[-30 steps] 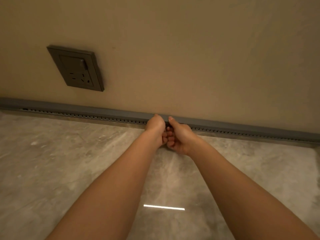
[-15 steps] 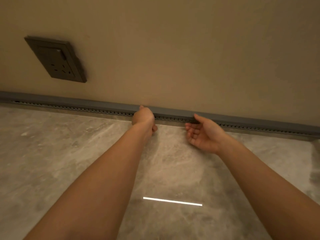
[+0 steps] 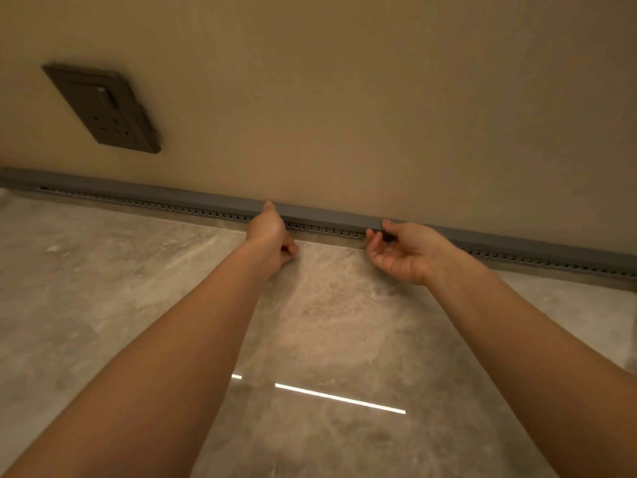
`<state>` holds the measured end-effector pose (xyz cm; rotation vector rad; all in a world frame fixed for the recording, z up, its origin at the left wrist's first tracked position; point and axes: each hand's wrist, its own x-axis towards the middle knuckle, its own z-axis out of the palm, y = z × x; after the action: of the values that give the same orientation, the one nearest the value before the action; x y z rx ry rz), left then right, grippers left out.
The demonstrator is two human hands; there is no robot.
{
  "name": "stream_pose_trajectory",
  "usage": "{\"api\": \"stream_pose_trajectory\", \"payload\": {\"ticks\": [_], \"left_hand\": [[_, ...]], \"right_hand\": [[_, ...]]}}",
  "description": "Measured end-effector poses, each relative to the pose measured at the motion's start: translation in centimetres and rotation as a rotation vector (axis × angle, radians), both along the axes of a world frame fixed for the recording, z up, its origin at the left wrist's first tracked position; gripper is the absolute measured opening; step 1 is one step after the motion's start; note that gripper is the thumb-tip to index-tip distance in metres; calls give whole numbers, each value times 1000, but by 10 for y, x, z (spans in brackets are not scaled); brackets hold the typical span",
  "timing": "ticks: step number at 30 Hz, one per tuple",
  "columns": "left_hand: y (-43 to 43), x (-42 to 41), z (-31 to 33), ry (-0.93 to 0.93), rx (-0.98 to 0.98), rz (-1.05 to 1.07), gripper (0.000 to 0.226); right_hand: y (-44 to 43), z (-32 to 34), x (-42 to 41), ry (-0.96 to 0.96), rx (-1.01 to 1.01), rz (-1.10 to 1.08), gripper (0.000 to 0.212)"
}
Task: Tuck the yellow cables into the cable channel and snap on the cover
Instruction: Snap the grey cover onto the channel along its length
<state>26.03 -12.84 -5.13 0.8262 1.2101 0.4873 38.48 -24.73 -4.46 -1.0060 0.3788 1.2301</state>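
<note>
A grey cable channel [image 3: 165, 207] runs along the foot of the beige wall [image 3: 344, 98], right where the wall meets the marble surface [image 3: 103, 288], crossing the view from nine o'clock down towards four. Its cover [image 3: 327, 217] sits on top as a smooth grey strip, with a row of small slots showing just beneath it. The person's hands are set apart on it, a bare stretch of cover between them. The left hand [image 3: 270, 236] is seen from the back, its fingers curled into the palm around nothing, one fingertip resting on the cover's upper edge. The right hand [image 3: 405, 251] lies palm up at about three o'clock from the left, its thumb over the top of the cover and its curled fingertips at the slotted face (a pinch, as far as I can make out). A dark wall socket [image 3: 103, 108] hangs at ten o'clock from the hands. Towards six o'clock, between the forearms, a thin streak of light [image 3: 339, 398] gleams on the marble.
</note>
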Motion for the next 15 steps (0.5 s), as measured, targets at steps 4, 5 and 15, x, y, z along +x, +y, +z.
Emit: {"api": "stream_pose_trajectory", "payload": {"ticks": [4, 5, 15], "left_hand": [[-5, 0, -4, -17, 2, 68, 42], [-5, -1, -4, -15, -7, 74, 46], [-62, 46, 11, 190, -70, -424, 54]], "right_hand": [[0, -5, -3, -57, -12, 24, 24], [1, -4, -3, -52, -6, 24, 24], [-3, -6, -5, -190, -91, 218, 38]]}}
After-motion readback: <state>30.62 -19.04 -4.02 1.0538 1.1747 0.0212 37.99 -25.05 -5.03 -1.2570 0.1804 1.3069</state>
